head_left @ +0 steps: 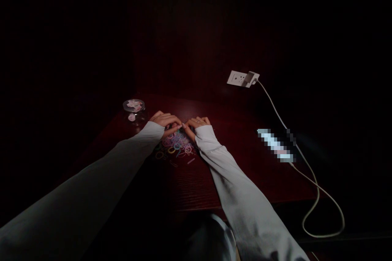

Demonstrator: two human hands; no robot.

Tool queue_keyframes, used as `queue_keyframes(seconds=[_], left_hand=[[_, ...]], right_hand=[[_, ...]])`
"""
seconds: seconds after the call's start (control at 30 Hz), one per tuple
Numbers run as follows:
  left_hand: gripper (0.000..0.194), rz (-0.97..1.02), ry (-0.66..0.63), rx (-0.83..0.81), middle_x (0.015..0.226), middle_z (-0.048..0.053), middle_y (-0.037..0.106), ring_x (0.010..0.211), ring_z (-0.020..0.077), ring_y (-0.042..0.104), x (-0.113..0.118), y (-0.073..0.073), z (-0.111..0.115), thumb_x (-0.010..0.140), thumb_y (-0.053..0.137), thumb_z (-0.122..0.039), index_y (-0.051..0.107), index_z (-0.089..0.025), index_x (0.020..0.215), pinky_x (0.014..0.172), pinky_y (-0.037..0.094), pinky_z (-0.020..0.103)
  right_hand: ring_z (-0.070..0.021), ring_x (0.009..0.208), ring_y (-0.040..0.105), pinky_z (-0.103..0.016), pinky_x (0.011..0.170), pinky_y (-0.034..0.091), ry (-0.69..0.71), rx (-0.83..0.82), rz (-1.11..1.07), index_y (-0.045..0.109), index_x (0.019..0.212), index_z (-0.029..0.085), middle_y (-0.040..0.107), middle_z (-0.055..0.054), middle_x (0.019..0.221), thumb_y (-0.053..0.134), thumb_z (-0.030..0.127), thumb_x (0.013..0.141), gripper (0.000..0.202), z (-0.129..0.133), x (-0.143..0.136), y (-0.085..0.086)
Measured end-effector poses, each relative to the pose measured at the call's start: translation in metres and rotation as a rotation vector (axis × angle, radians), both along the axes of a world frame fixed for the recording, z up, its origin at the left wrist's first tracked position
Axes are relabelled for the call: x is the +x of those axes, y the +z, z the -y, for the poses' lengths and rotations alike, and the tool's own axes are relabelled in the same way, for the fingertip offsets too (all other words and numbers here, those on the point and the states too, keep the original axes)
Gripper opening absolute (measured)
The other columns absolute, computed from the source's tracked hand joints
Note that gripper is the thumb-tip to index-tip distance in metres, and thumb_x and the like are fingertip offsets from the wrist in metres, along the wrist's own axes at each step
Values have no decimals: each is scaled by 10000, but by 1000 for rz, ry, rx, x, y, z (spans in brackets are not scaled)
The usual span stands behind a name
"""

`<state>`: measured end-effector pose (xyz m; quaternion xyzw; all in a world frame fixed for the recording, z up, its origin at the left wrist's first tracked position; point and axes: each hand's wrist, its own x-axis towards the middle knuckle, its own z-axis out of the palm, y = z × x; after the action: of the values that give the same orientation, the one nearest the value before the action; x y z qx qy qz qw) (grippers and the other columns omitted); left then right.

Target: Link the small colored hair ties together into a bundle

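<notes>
A loose pile of small coloured elastic hair ties [177,142], mostly purple and pink with some blue and yellow, lies on the dark red table [190,183]. Over the far edge of this pile, my left hand [166,120] has its fingers bent and its tips pinched together. My right hand [198,122] mirrors it, also pinched, and the fingertips of both hands meet or nearly meet. Whatever sits between them is too small and dark to make out. A few hair ties lie scattered at the pile's near side.
To the left stands a clear jar [134,110] with pink-patterned lid. A lit, blurred-out phone [275,145] lies on the right, its white cable [317,185] looping past the table edge up to a charger [251,78] in a wall socket [236,78]. The surroundings are very dark.
</notes>
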<state>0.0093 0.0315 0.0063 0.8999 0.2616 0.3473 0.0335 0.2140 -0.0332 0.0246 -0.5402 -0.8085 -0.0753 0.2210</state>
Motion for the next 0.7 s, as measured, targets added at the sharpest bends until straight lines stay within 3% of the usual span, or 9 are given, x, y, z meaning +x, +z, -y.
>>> queue_keyframes(seconds=[0.23,0.57,0.7], left_hand=[[288,1,48,10,734,-24,658,664,136,492,4,-12,-10,1022,534,-415,739,-230,940,798,352,308],[212,-7,34,-22,768,-46,674,663,124,507,1,-9,-5,945,649,-393,719,-248,1083,806,349,302],[207,-15,34,-20,788,-29,684,690,128,525,2,-9,-7,996,587,-376,738,-244,1049,804,339,306]], right_hand=[[-206,863,580,-352,875,293,18,-1,-17,720,912,225,741,-43,862,444,400,1090,372,0,3,0],[-216,888,623,-370,869,340,-29,3,-65,695,899,236,715,-52,860,496,320,1077,280,0,0,1],[-221,886,625,-384,874,347,-10,17,-69,696,889,234,718,-61,853,481,334,1084,307,1,0,0]])
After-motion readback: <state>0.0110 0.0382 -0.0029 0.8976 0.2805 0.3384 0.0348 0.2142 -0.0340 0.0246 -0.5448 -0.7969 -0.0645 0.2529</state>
